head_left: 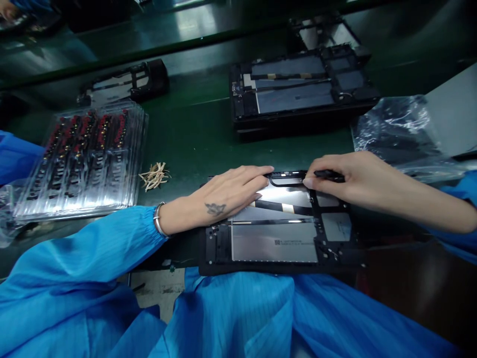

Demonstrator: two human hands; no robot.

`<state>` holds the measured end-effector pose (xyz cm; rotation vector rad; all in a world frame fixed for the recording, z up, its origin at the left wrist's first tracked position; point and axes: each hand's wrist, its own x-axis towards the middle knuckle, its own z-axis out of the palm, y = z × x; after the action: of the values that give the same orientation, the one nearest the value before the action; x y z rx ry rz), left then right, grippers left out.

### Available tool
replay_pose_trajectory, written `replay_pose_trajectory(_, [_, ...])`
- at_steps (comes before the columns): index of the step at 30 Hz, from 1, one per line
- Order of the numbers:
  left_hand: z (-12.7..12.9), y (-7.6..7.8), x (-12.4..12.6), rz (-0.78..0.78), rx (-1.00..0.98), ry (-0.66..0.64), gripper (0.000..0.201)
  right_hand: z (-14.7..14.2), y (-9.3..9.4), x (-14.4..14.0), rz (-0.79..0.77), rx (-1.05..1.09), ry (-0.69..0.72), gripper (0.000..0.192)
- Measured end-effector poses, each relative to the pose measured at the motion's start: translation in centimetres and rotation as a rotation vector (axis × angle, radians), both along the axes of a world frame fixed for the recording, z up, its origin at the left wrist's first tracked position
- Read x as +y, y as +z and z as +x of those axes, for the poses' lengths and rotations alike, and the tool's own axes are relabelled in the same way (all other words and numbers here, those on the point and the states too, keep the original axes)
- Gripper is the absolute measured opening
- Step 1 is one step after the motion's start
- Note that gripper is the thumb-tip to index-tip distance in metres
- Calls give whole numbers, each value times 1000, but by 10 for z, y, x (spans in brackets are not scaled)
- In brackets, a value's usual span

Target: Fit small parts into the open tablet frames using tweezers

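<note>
Hands work an opened tablet chassis [276, 238] at the counter's [194, 134] near edge: left hand [223, 196] flat, open; right hand [354, 181] pinching a black stylus [330, 174]. Chassis looks rigid, light, fragile; grip its frame edges.

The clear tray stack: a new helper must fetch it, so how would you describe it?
On the green bench, look left of the left hand. The clear tray stack lies there, beside small tan scraps. Unlike the black open devices, it is see-through plastic with rows of red-and-black parts.
</note>
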<state>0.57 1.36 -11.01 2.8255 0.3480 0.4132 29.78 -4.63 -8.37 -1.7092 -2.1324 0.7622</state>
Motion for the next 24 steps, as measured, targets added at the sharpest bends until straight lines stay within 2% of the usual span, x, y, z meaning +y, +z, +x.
replay_pose_trajectory(9, [3, 1, 0, 107, 76, -23, 28, 0, -1, 1, 8, 2, 13, 35])
replay_pose_trajectory(16, [7, 4, 2, 402, 112, -74, 30, 4, 1, 2, -10, 68, 12, 53])
replay_pose_trajectory(20, [8, 3, 3, 420, 81, -74, 36, 5, 3, 0, -14, 95, 31, 45])
replay_pose_trajectory(24, [6, 2, 4, 473, 63, -67, 37, -3, 5, -2, 45, -25, 33, 31])
